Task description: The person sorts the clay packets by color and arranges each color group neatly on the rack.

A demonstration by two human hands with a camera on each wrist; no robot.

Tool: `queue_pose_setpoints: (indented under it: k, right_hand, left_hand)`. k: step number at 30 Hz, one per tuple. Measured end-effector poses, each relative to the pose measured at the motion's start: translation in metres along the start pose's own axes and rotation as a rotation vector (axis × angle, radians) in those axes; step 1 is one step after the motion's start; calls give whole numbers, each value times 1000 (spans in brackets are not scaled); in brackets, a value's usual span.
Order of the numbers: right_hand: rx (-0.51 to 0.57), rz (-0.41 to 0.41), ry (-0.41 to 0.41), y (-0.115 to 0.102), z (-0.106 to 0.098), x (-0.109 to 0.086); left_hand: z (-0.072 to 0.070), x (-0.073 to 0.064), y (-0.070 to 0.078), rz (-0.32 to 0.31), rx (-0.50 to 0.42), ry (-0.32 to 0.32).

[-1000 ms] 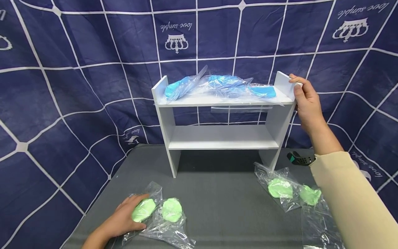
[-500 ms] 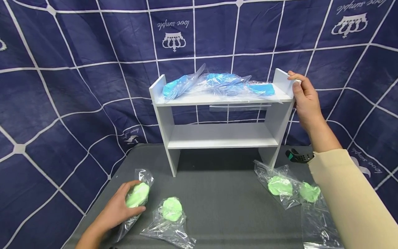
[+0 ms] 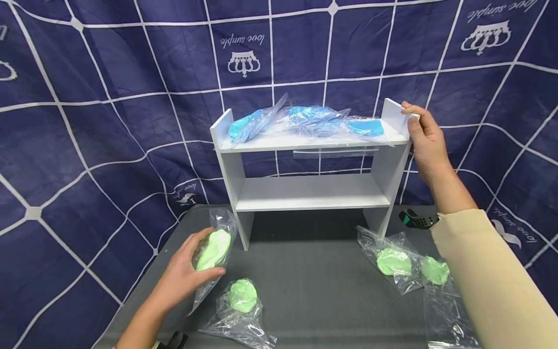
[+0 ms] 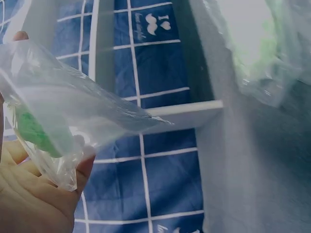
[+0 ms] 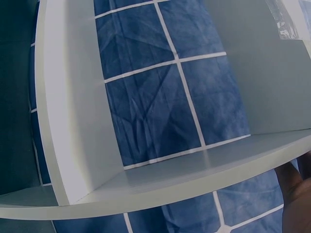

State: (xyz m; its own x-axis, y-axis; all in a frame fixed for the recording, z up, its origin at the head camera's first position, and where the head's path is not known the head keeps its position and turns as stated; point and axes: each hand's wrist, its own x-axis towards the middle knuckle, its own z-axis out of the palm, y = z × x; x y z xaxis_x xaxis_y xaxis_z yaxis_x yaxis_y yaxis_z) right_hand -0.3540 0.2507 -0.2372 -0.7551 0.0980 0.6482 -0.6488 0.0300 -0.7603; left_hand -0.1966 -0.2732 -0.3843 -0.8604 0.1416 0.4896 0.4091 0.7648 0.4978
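My left hand [image 3: 185,271] holds a clear plastic bag with a light green lump [image 3: 214,249] in it, raised over the left of the table. In the left wrist view fingers and thumb curl round the bag [image 4: 63,116]. At the top right corner of a white two-tier shelf [image 3: 311,193], my right hand [image 3: 429,140] grips the side panel. The right wrist view shows part of that right hand [image 5: 296,194] at the panel's edge. Blue lumps in clear bags, such as the left one [image 3: 246,125], lie along the top tier.
Another bagged green lump [image 3: 243,295] lies below my left hand. Two more, a rounder one [image 3: 394,261] and a smaller one [image 3: 435,270], lie on the right by my sleeve [image 3: 492,271]. A dark blue gridded curtain [image 3: 301,48] hangs behind the grey table [image 3: 318,291].
My left hand has lifted the bagged green lump off the table and carried it up and towards the shelf. My right hand keeps its grip on the shelf's side.
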Motion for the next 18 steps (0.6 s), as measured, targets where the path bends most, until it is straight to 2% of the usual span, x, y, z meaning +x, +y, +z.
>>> queue_pose_setpoints:
  k: [7, 11, 18]
  right_hand:
    - [5, -4, 1, -2, 0, -1]
    - [-6, -11, 10, -2, 0, 0]
    - [-6, -25, -5, -1, -1, -1]
  left_hand:
    - [5, 20, 16, 55, -26, 30]
    - [11, 33, 27, 60, -49, 46]
    - [27, 62, 48, -10, -91, 65]
